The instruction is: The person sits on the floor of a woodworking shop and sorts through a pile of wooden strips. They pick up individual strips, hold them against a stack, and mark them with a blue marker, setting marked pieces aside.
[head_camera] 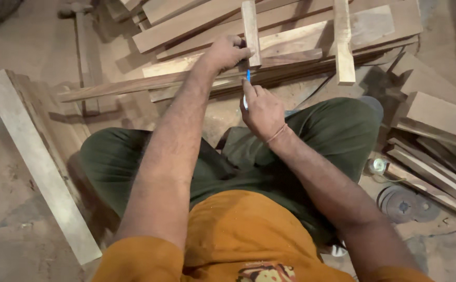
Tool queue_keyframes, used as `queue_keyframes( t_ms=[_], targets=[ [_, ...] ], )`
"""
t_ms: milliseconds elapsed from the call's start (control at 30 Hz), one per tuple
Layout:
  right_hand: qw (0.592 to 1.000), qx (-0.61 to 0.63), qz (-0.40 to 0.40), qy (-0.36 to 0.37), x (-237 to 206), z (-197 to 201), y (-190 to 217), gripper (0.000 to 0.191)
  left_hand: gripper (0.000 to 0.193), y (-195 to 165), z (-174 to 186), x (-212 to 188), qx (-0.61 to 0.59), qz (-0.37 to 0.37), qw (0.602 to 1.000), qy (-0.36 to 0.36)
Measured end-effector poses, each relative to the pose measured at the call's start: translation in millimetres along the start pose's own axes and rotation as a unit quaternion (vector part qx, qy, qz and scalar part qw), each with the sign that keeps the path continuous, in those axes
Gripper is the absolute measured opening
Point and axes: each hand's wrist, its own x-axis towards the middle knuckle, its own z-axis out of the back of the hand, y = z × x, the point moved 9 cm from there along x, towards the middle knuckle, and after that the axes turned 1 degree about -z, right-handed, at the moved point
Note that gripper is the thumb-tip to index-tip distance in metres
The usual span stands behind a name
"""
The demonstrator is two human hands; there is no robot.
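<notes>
I sit cross-legged on a dusty floor in green trousers and an orange shirt. My left hand [227, 52] grips the lower end of a short pale wooden block [250, 28], holding it across a long narrow strip of wood [134, 83] that lies in front of my knees. My right hand [262, 110] holds a blue pen [248, 77] upright, its tip at the strip just below the block. A thin cord is around my right wrist.
Planks are piled at the top [290, 23], with a second short block [344, 47] lying across them. A long pale board [35, 156] lies on the left. More boards [436, 136] and dark round discs [403, 204] lie on the right.
</notes>
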Motion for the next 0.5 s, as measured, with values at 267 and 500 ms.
queue_keyframes(
  t_ms=[267, 500],
  targets=[
    [1.000, -0.018, -0.019, 0.000, 8.5, -6.5, -0.6, 0.042, 0.041, -1.4, -0.8, -2.1, -0.015, 0.000, 1.000, 0.000],
    [0.997, -0.050, -0.053, 0.020, 12.0, -18.2, -1.5, 0.040, 0.040, -3.0, 0.3, -0.5, -0.012, -0.013, 1.000, -0.004]
  ],
)
